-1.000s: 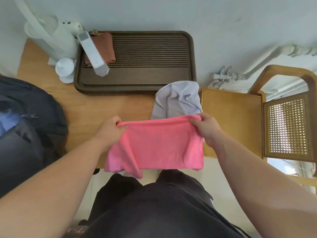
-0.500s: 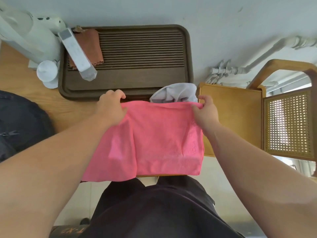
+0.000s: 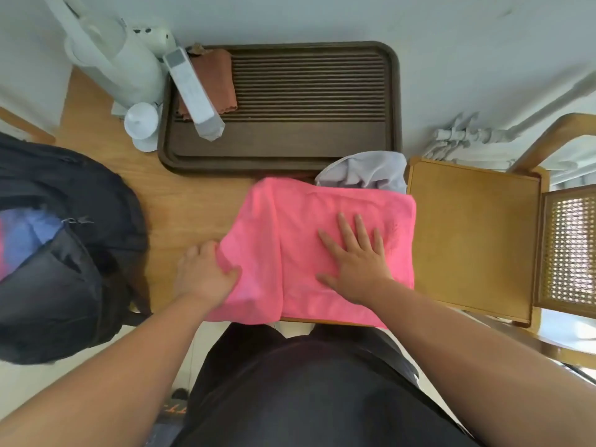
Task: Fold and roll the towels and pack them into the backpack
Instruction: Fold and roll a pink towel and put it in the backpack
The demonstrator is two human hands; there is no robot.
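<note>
A pink towel (image 3: 300, 221) lies folded on the wooden table (image 3: 180, 204), its near edge hanging over the table's front. My right hand (image 3: 354, 262) presses flat on the towel's right half, fingers spread. My left hand (image 3: 206, 272) grips the towel's loose left edge, thumb on top of the cloth. A grey towel (image 3: 367, 171) lies crumpled just behind the pink one, partly covered by it. The black backpack (image 3: 64, 253) sits open at the left, with blue cloth (image 3: 22, 233) showing inside.
A dark slatted tray (image 3: 309, 108) stands at the back, holding a brown cloth (image 3: 216, 79) and a white remote (image 3: 193, 91). A white kettle (image 3: 119, 59) stands at the back left. A wooden chair (image 3: 474, 233) adjoins the table's right side.
The pink towel was held up by its top corners; it now lies flat on the table. My right hand let go and pressed down on it; my left moved to its left edge.
</note>
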